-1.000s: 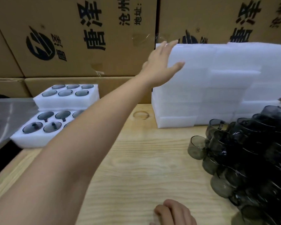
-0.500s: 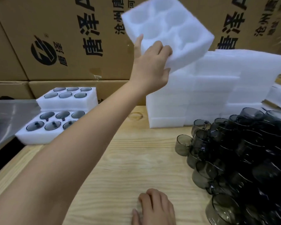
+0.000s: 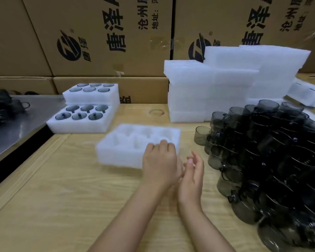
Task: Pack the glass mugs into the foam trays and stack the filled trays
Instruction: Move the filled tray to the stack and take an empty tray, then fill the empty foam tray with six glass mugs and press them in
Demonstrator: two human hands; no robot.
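The empty foam tray (image 3: 116, 151) is at the middle of the wooden worktop (image 3: 71, 197), stretching toward 10 o'clock from the left hand (image 3: 160, 162). That hand's grip is closed on the tray's near right corner, with the fingers curled over the rim. The tray is blurred, so it is hard to say whether it sits flat or just above the wood. The right hand (image 3: 193, 171) hovers just beside the left at 3 o'clock, its grip open, fingers loose, holding nothing. The heap of dark glass mugs (image 3: 273, 160) lies further out at 3 o'clock. Two filled trays (image 3: 80, 127), stacked, stand at 10 o'clock. The spare trays (image 3: 207, 91) are piled at 1 o'clock, in front of cardboard boxes (image 3: 107, 42).
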